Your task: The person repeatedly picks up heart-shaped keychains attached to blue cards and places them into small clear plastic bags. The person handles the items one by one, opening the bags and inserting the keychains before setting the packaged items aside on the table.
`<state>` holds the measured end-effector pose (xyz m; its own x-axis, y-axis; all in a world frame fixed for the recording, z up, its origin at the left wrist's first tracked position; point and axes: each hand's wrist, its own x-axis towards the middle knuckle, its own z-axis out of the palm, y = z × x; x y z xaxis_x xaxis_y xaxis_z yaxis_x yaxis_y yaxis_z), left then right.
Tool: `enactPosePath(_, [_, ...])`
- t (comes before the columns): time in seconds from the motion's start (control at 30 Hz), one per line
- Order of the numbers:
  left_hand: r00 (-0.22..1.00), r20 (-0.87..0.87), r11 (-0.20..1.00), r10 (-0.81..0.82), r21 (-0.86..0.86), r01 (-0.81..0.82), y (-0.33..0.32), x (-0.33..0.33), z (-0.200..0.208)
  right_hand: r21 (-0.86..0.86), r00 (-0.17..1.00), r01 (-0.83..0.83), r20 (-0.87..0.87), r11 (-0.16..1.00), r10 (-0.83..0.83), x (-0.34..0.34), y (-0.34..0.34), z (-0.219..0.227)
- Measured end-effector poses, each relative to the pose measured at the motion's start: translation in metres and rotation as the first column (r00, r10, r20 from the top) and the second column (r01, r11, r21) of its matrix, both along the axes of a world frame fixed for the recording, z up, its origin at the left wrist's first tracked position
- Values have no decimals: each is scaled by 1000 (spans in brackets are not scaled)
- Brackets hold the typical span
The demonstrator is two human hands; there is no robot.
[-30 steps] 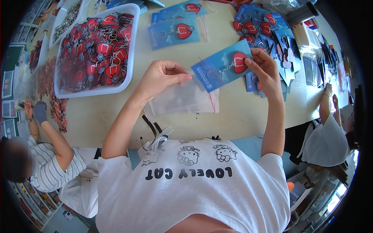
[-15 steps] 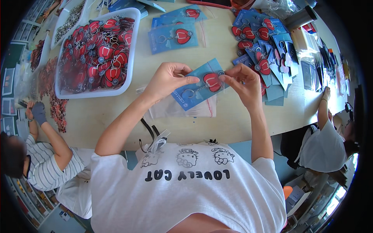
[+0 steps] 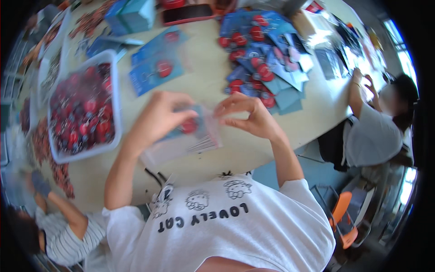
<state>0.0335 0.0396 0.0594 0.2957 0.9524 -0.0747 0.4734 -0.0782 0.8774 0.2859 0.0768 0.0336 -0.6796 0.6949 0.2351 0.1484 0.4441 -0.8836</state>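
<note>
My left hand, blurred by motion, is closed on a blue card bearing a red keychain and hides most of the card. Under it lies a stack of clear plastic bags near the table edge. Just right of the card is my right hand, its thumb and fingers apart and nothing visible between them. Whether its fingertips touch the clear plastic by the card is too blurred to tell. Beyond my hands, two blue cards with red keychains lie partly overlapping on the table.
A white bin full of red keychains stands at left. A heap of carded keychains lies at the right. At the back are a stack of blue cards and a phone. Co-workers sit on both sides.
My view has shifted. The card has come down over the plastic bags, held by my left hand alone; my right hand has let go of its right end and its fingers have spread.
</note>
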Motion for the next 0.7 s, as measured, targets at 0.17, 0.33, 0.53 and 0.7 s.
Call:
enactPosePath(0.17, [893,-436,985,115,164,-47,77,-22,27,328,743,609,84,723,-664,83,40,6])
enactPosePath(0.33, [748,-373,452,549,885,110,133,14,-11,476,595,652,161,590,-788,136,37,4])
enactPosePath(0.53, [993,-115,869,9,492,49,179,141,-41,300,346,875,159,380,-924,119,35,-29])
enactPosePath(0.7, [991,-132,973,9,229,22,191,186,-52,452,310,829,120,330,-943,109,33,-37])
